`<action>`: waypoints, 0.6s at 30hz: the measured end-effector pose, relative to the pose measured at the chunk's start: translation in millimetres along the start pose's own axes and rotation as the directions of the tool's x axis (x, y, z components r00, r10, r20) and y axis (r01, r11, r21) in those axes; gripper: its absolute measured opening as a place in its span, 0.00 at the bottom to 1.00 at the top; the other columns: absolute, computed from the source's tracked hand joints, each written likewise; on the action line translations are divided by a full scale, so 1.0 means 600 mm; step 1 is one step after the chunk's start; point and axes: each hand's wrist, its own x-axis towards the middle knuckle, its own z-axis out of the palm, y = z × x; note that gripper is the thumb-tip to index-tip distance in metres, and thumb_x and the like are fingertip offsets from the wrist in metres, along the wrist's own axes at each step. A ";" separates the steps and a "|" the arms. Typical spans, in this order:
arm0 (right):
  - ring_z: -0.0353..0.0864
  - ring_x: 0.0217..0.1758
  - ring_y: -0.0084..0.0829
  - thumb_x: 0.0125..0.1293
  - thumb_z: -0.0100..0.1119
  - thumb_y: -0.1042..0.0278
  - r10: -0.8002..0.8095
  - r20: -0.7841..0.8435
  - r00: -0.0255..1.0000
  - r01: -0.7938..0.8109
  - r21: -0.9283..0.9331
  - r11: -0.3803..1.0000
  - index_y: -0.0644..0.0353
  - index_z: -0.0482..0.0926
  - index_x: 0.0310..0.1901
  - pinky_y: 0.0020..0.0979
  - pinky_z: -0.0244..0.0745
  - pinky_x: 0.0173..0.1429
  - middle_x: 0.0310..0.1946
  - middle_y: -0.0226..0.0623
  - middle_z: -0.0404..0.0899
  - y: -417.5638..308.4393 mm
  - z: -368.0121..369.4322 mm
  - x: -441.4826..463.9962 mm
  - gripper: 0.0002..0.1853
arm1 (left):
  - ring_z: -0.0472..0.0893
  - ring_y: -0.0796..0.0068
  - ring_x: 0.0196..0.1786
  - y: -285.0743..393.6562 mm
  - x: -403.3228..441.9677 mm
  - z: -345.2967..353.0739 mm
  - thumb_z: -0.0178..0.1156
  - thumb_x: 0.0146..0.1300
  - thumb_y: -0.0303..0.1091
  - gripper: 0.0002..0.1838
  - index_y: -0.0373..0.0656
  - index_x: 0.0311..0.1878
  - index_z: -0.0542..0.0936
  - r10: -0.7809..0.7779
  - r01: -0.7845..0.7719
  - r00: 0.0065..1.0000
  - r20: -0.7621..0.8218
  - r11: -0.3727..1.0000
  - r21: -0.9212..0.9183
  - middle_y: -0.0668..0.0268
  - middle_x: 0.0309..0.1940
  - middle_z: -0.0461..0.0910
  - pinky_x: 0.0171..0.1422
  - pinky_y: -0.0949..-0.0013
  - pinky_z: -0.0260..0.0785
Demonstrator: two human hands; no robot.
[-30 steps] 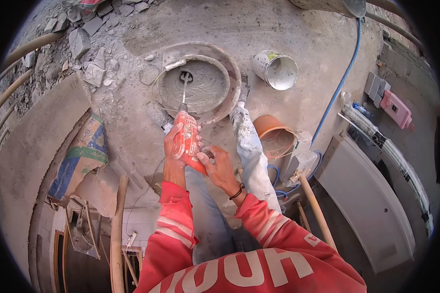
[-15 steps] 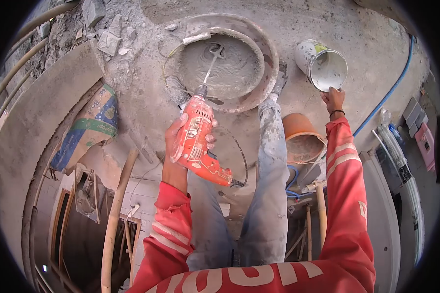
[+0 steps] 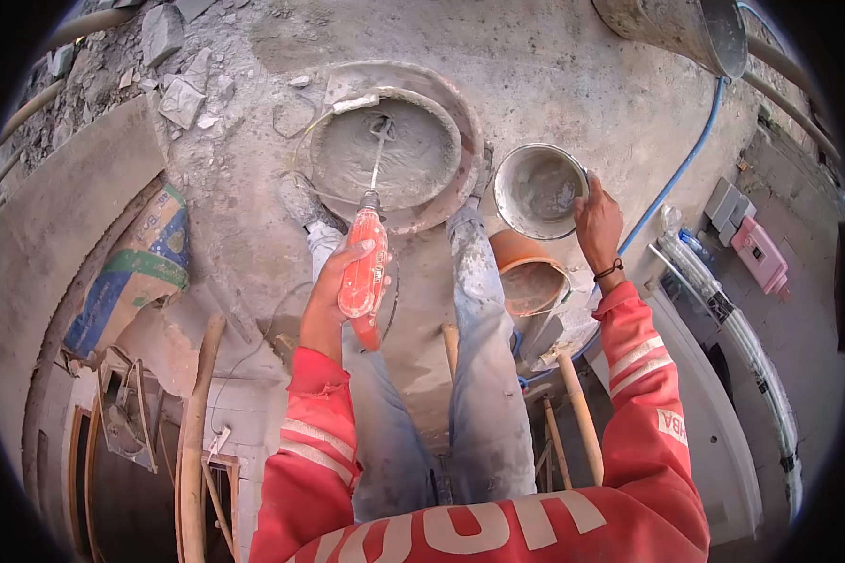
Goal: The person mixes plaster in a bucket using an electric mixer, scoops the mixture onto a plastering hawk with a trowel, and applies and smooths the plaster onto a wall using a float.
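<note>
My left hand is closed round a red power drill spattered with grey. From the drill's chuck a mixing shaft runs down into wet grey mortar in a round bucket, which stands inside a wider, dusty basin. My right hand grips the rim of a whitish bucket, its mouth facing up towards me. Grey residue coats the inside of that bucket. Just below it sits an orange bucket, partly hidden, with grey matter inside.
A torn cement bag lies at the left, below rubble. A blue hose crosses the floor at right, leading to a large container. A pink case lies far right. Wooden poles stand near my legs.
The whitish bucket has swung from lying tilted towards me to mouth-up, closer to the mortar basin. My left hand has turned the drill, its handle now pointing down. The view has shifted right.
</note>
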 end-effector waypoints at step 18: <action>0.87 0.39 0.51 0.64 0.54 0.71 -0.233 0.276 0.932 0.328 -0.378 0.866 0.61 0.82 0.38 0.46 0.83 0.43 0.34 0.50 0.85 -0.279 0.033 0.088 0.08 | 0.82 0.67 0.31 -0.004 0.014 -0.059 0.71 0.59 0.45 0.30 0.46 0.62 0.72 0.027 -0.024 0.997 0.069 0.999 -0.037 0.61 0.40 0.79 0.32 0.64 0.79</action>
